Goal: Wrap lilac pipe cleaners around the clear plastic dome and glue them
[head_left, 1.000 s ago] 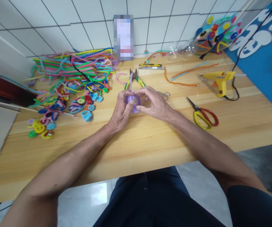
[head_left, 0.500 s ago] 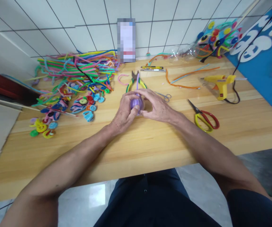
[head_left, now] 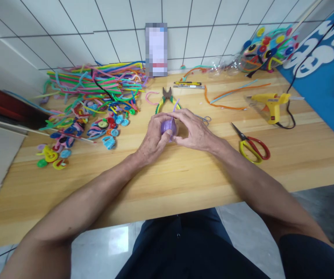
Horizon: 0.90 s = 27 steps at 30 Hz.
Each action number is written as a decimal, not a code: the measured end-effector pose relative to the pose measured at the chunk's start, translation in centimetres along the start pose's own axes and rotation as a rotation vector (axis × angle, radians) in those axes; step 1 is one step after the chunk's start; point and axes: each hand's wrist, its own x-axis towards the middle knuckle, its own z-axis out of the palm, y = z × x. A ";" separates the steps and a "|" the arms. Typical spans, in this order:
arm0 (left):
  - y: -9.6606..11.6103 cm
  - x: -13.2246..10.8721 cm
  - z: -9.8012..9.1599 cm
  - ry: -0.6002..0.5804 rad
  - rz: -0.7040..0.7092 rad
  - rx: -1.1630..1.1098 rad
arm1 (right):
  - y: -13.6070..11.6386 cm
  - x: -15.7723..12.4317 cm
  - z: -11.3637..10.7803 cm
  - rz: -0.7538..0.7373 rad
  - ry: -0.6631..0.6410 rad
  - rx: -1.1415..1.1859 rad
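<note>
Both hands met over the middle of the wooden counter [head_left: 184, 174]. Left hand [head_left: 154, 137] and right hand [head_left: 190, 130] were closed together around a purple pipe-cleaner coil [head_left: 167, 126], fingers pinching it from both sides. The coil sat between the thumbs, held just above the counter; a short loose end stuck up from it toward the pliers [head_left: 166, 99]. Whether it touched the wood could not be told.

Pliers with yellow-green handles lay just behind the hands, jaws pointing at the wall. Small silver scissors [head_left: 203, 119] lay just beside the right hand. Red and yellow scissors [head_left: 251, 144] lay further right, well apart from the hands. Yellow glue gun [head_left: 270, 102] sat near the right edge, black cord trailing. Orange pipe cleaners [head_left: 225, 97] lay loose between the glue gun and the pliers. A big pile of mixed-colour pipe cleaners [head_left: 94, 85] filled the back left, with small finished coils [head_left: 103, 126] scattered in front of it. A colourful craft piece [head_left: 267, 46] leaned in the back right corner.
</note>
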 end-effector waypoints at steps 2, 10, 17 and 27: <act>0.0 0.0 -0.1 -0.012 0.008 0.004 | 0.2 0.0 0.1 0.000 0.002 -0.002; 0.3 0.0 -0.2 -0.052 0.031 0.046 | 0.3 0.3 -0.8 0.013 0.005 0.085; 0.2 -0.1 -0.1 -0.078 0.047 0.083 | 0.1 0.4 -0.9 0.122 0.133 0.086; 0.3 -0.2 0.2 -0.055 0.065 0.035 | -0.6 0.7 -1.4 0.187 0.157 0.121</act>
